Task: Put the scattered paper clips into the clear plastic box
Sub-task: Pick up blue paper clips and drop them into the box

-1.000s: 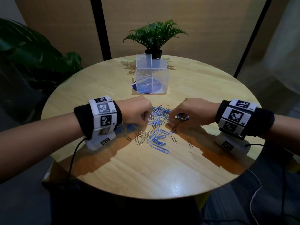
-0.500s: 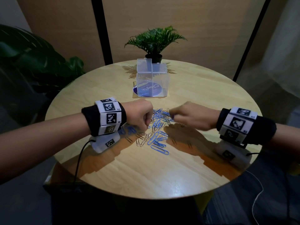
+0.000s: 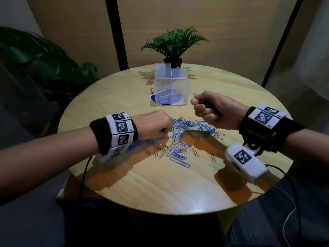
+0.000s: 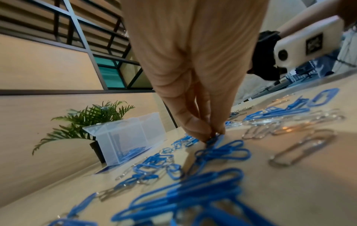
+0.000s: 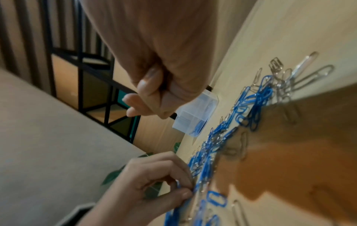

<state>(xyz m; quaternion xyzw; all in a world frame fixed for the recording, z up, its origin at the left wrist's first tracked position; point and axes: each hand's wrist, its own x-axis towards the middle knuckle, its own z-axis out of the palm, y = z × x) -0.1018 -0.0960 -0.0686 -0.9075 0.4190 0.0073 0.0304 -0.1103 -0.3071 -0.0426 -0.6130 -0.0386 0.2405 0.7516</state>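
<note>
Blue and silver paper clips [image 3: 179, 139] [image 4: 212, 154] [image 5: 249, 105] lie scattered across the middle of the round wooden table [image 3: 160, 189]. The clear plastic box [image 3: 170, 90] [image 4: 125, 137] [image 5: 195, 114] stands open behind them, its lid up, with a few blue clips inside. My left hand [image 3: 156, 127] [image 4: 210, 134] [image 5: 173, 180] is down at the left edge of the pile, its fingertips pinching a blue clip on the table. My right hand [image 3: 210, 111] [image 5: 146, 105] is raised just right of the box, gripping blue paper clips [image 3: 195, 95], one sticking out of the fist.
A small potted plant [image 3: 173, 47] [image 4: 85, 119] stands right behind the box. A purple disc [image 3: 167, 100] lies under the box. A large leafy plant [image 3: 35, 61] stands off the table's left side. Cables hang from both wrist cameras at the table's near edges.
My right hand has lifted off the pile with clips and moved back towards the box. The left hand has stayed at the pile's left edge.
</note>
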